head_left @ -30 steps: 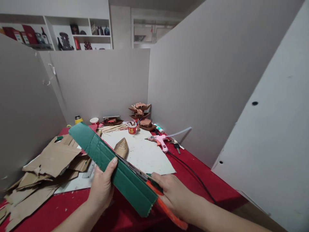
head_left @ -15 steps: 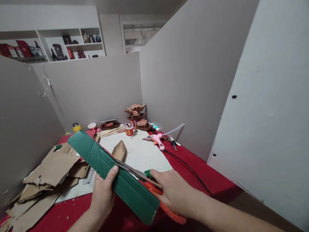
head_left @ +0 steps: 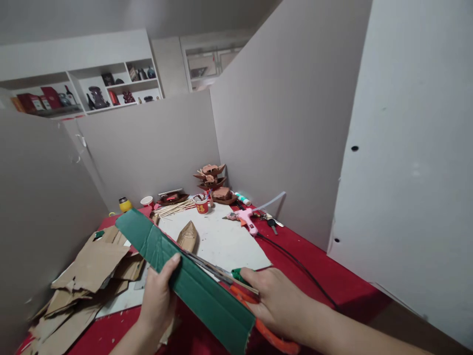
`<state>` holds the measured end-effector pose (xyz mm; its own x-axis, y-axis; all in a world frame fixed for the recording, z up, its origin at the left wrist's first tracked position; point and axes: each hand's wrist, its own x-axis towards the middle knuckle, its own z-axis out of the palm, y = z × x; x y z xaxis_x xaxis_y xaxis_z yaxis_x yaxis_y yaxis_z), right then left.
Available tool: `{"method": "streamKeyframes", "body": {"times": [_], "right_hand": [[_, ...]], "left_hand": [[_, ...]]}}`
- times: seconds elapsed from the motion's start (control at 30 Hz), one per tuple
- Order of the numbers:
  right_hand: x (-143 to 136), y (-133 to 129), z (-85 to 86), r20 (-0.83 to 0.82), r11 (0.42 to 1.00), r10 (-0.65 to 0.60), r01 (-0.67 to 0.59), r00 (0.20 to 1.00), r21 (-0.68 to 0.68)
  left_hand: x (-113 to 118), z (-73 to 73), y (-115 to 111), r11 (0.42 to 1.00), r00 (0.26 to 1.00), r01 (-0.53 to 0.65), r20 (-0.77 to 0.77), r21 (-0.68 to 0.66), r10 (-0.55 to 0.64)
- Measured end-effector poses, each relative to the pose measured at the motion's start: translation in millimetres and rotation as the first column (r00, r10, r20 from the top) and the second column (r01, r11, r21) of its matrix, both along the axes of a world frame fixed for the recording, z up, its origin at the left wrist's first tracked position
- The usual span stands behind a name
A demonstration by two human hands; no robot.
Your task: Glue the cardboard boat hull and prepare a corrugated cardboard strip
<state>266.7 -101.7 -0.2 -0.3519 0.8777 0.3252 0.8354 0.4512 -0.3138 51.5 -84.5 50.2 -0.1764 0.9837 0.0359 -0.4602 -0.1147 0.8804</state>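
My left hand [head_left: 160,291] grips a long strip of green cardboard [head_left: 207,291], thumb on top and fingers hidden beneath. My right hand [head_left: 277,301] is closed around orange-handled scissors [head_left: 240,295], whose blades lie along the strip's upper long edge. A thin offcut runs beside the blades to my right fingers, where a curled green piece [head_left: 238,275] also shows. Behind the strip, a small cardboard boat [head_left: 187,236] rests on the white board [head_left: 225,241], its near end hidden.
Cardboard scraps [head_left: 92,266] are heaped at the left. A pink glue gun [head_left: 247,218] with a black cord lies at the right. Farther back are wooden sticks [head_left: 175,208], a red paper cup [head_left: 201,204], stacked model boats [head_left: 210,177] and a yellow jar [head_left: 124,204]. Grey panels enclose the table.
The view has tilted and shifted slightly, so the scene sits lower and to the right. Both hands keep their hold, with the scissors still along the green strip's edge.
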Motion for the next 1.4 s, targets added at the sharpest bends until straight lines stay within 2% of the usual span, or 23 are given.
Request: {"method": "streamKeyframes", "body": {"times": [0.13,0.43,0.6,0.8,1.07,1.17,1.3,1.4], "right_hand": [[1,1,6.0,0.009,1.0,-0.017,0.017,1.0,-0.002],[5,4,20.5,-0.021,0.999,0.043,-0.043,0.999,0.031],[9,5,14.3,-0.03,0.999,0.037,-0.037,0.999,0.0],[13,6,1.2,-0.068,0.998,0.042,-0.045,0.997,-0.036],[14,4,19.1,0.046,1.0,-0.014,0.015,0.999,-0.023],[16,5,19.7,0.076,1.0,-0.008,0.008,0.997,-0.002],[17,7,17.8,0.073,1.0,-0.002,0.0,0.997,0.026],[15,7,18.1,0.071,0.999,0.021,-0.024,0.997,0.033]], "left_hand": [[-2,10.8,5,0.998,0.998,-0.052,-0.015,0.038,0.053],[6,15.3,0,0.999,0.999,-0.032,-0.038,0.019,0.033],[8,17.8,1,0.999,0.999,-0.002,-0.049,0.045,0.004],[9,13.7,3,0.999,0.997,0.027,-0.073,0.032,-0.025],[9,5.9,7,1.0,0.996,0.0,-0.086,0.03,0.003],[6,9.5,6,0.999,0.996,0.008,-0.091,0.042,-0.004],[1,17.1,5,0.996,0.995,-0.036,-0.094,0.087,0.044],[1,16.0,4,0.994,0.992,-0.039,-0.118,0.101,0.051]]}}
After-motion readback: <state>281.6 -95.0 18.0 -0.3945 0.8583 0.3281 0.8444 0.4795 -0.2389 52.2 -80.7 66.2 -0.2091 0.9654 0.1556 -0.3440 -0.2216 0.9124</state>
